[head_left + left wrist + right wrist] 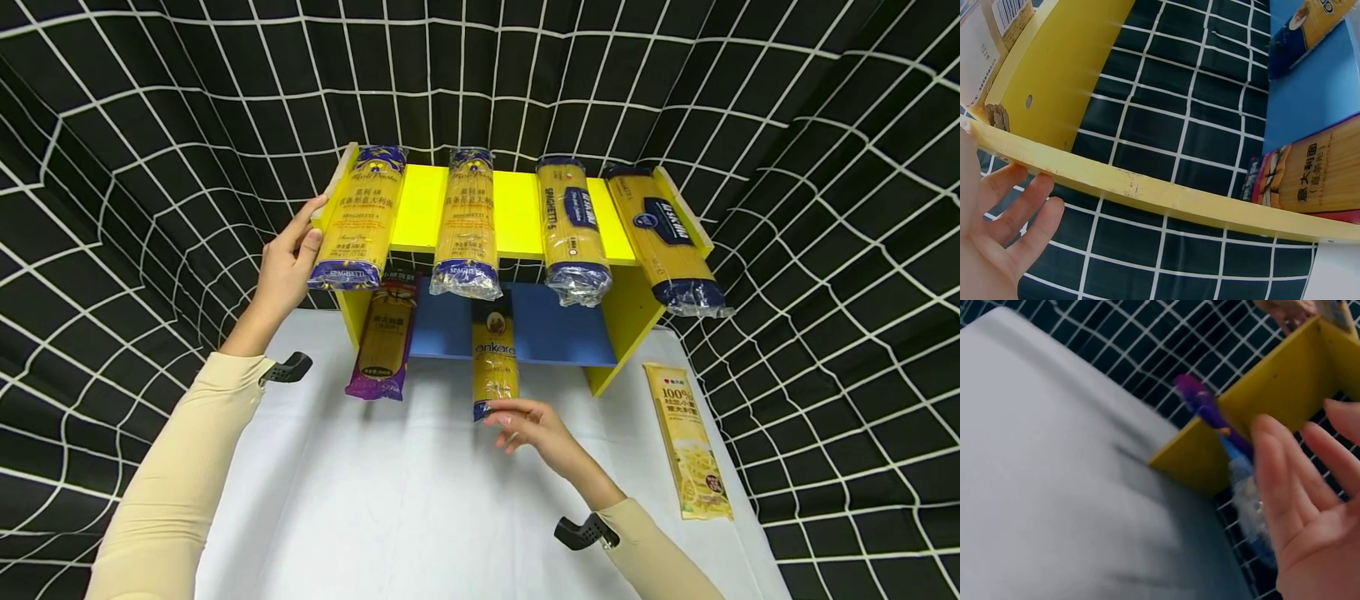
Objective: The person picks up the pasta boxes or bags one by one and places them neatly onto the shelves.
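Observation:
At the top left end of a yellow shelf unit [513, 225], my left hand [287, 262] grips the side panel's upper corner, thumb beside a blue-ended spaghetti packet [360, 218]. In the left wrist view, several fingertips [1041, 187] lie along the panel's outer side. My right hand [536, 429] is at the front end of a yellow and navy pasta packet [495, 375], which juts out from the blue lower shelf [442, 325]. Its fingers are loosely extended; whether they touch the wrapper is unclear. The right wrist view is blurred, with the hand [1310, 506] before the packet's crinkled end.
The top shelf also bears a second blue-ended spaghetti packet [465, 221] and two navy-labelled ones, a middle packet [573, 225] and a right packet [666, 237]. A purple pasta packet [384, 342] leans out at lower left. A yellow packet [688, 442] lies on the white table [360, 500].

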Motion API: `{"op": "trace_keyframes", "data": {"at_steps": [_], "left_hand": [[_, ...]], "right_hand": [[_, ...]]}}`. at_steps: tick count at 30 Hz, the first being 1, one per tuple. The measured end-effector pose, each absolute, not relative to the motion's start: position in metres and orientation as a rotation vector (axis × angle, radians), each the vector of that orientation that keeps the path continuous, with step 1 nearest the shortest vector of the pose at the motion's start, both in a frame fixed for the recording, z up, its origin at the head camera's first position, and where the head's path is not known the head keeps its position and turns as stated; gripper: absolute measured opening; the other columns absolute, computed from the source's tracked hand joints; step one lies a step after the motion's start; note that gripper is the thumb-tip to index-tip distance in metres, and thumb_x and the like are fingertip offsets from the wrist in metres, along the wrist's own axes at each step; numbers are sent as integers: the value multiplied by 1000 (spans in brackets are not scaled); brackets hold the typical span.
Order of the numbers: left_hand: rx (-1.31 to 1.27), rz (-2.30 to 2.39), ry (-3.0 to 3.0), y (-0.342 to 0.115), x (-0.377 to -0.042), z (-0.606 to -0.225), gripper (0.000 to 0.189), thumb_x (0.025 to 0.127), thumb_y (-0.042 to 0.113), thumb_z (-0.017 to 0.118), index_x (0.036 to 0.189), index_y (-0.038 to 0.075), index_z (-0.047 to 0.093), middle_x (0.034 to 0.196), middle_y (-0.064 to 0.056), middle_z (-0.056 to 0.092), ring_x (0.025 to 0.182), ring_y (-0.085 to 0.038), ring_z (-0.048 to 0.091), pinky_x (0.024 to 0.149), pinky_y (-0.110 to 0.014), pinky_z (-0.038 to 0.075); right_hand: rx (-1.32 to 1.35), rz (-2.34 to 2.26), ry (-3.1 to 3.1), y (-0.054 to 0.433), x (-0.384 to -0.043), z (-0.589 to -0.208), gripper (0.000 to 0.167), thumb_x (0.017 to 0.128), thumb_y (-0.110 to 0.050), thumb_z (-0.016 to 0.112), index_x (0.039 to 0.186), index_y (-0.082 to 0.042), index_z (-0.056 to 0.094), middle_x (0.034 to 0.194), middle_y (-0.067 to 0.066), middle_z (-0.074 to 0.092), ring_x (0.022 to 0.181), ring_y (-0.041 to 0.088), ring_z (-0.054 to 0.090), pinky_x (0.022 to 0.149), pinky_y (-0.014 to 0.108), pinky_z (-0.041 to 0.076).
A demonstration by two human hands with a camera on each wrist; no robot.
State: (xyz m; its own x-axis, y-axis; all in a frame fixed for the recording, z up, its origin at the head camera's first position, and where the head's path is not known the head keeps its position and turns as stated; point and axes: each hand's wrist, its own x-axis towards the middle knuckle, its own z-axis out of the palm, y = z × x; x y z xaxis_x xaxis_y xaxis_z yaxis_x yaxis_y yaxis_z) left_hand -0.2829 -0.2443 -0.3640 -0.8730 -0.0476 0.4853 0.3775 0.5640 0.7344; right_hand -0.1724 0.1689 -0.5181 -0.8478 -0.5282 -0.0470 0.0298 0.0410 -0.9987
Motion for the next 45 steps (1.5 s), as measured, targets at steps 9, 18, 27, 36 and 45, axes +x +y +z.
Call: {"op": "trace_keyframes", "data": {"at_steps": [9,18,27,36,45], "left_hand": [[-268,-1255,-2343,-245,-283,-363,46,104,38,44,148,48,38,123,-18,65,74,-1,54,60,-8,45],[-262,-1261,-2348,-245,-283,-365,46,104,38,44,148,49,37,124,-18,64,74,-1,54,61,-8,45],[-269,-1247,-2349,-244,-284,-365,46,104,37,44,149,48,37,120,-20,65,75,-1,54,61,-8,45],[-277,-1235,-2342,-244,-285,-365,46,105,36,44,149,47,38,125,-18,65,76,0,54,62,-7,44],[-284,-1243,-2337,-244,-284,-365,46,105,35,44,149,47,38,123,-19,65,76,-1,54,62,-8,44]], "right_hand": [[-472,-1706,1942,170,-167,-536,41,101,-23,57,137,-5,57,132,20,64,108,28,70,87,48,58],[-476,-1792,1994,160,-175,-541,40,101,-22,57,137,-5,57,129,22,65,108,29,70,83,37,59],[-499,-1828,2021,159,-187,-542,40,102,-21,54,137,-2,56,128,25,65,110,38,67,85,48,58],[-486,-1843,2026,157,-200,-544,41,102,-22,55,138,-2,55,129,26,64,107,29,70,89,54,55],[-504,-1838,2040,157,-204,-545,40,103,-22,53,139,-5,55,129,25,64,107,24,71,90,57,54]]}}
